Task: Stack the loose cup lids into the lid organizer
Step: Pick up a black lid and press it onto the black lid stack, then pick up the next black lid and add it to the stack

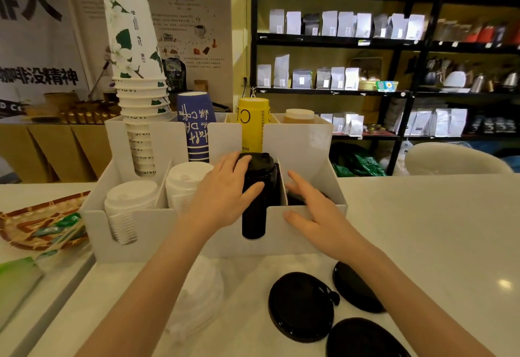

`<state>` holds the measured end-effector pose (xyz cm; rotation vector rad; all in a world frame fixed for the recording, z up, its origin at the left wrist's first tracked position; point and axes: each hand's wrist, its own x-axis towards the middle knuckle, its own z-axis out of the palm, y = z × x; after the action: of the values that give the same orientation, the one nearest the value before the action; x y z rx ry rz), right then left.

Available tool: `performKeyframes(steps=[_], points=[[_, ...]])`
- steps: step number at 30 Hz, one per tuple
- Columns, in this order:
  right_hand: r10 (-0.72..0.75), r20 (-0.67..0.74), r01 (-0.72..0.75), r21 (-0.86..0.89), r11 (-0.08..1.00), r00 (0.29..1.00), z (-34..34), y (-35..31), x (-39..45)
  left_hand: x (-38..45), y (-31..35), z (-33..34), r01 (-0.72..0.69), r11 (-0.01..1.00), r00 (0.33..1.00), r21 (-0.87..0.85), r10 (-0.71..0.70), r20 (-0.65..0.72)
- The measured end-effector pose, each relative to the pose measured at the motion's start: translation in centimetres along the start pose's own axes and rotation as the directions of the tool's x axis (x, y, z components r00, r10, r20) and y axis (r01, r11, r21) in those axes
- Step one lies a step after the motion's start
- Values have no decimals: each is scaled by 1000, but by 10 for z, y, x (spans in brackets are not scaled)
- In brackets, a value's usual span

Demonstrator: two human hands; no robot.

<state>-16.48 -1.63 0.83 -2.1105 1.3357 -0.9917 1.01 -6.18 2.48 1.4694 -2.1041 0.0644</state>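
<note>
A white lid organizer (295, 232) stands on the counter with several front compartments. Two hold stacks of white lids (130, 202), one a tall stack of black lids (257, 187). My left hand (225, 190) rests on the top and side of the black stack, fingers wrapped around it. My right hand (312, 210) hovers with fingers spread over the rightmost compartment, where a few black lids lie low. Three loose black lids (301, 306) lie on the counter in front, next to a loose pile of white lids (199, 297).
Stacked paper cups (138, 80), a blue cup stack (195, 126) and a yellow one (251, 123) fill the organizer's back slots. A woven basket (33, 221) with sachets sits at left. Black shelves (394, 47) with bags stand behind the counter.
</note>
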Motion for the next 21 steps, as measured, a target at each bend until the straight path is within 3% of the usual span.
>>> performKeyframes(steps=[5, 8, 10, 13, 16, 21], points=[[-5, -122, -5, -82, 997, 993, -4, 1, -36, -27, 11, 15, -54, 995, 992, 86, 62, -105], [-12, -158, -4, -102, 995, 987, -4, 6, -58, -55, 23, 21, -180, 982, 978, -54, 173, -117], [29, -169, -43, -82, 996, 985, -2, 13, -70, -77, 31, 25, -166, 950, 986, -265, 167, -21], [134, -141, -138, -14, 990, 981, -1, 23, -82, -104, 41, 35, -13, 876, 965, -482, 136, 223], [191, -93, -197, -61, 979, 977, -1, 34, -88, -118, 47, 45, 34, 878, 898, -478, 183, 400], [201, 8, -187, -325, 927, 980, -2, 36, -90, -124, 44, 56, 47, 915, 848, -400, 175, 501]])
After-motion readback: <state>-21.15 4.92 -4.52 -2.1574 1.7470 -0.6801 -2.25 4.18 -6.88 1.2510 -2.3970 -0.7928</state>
